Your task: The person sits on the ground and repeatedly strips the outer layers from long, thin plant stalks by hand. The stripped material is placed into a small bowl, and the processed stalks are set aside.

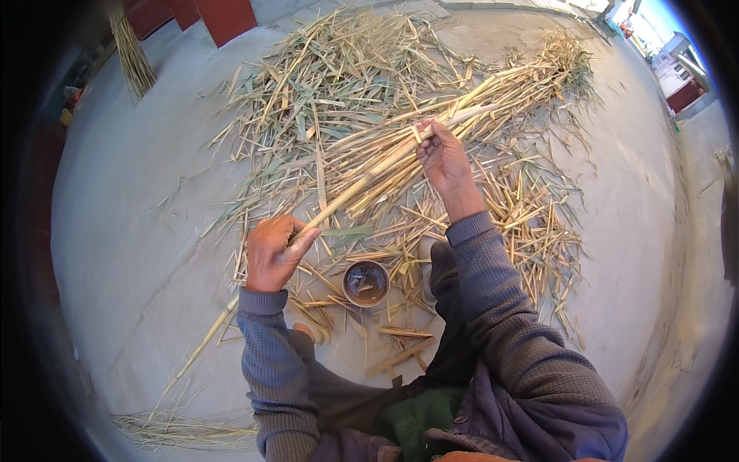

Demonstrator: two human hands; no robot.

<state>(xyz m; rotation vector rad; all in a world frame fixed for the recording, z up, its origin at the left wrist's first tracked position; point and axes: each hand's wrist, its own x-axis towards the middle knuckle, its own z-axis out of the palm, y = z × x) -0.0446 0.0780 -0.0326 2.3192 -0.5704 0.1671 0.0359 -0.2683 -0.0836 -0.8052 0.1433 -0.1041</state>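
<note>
A long pale reed stalk (364, 183) slants up across the view, from the ground at lower left to beyond my right hand. My left hand (274, 252) grips it around the middle. Farther up, my right hand (443, 157) holds the same stalk between thumb and fingers. A short, light-coloured piece (417, 134) shows at the right fingertips; whether it is a tool or a cut strip I cannot tell. Beneath the stalk lies a thick bundle of reed stalks (508, 101), its leafy ends at upper right.
Beyond the bundle spreads a heap of dry leaves (323, 86). A bowl of dark liquid (366, 283) stands between my feet, with stalk scraps (528, 222) around it. Wooden pieces (401, 357) lie nearer me. Thin stems (185, 430) lie at lower left; another bundle (131, 55) stands at upper left.
</note>
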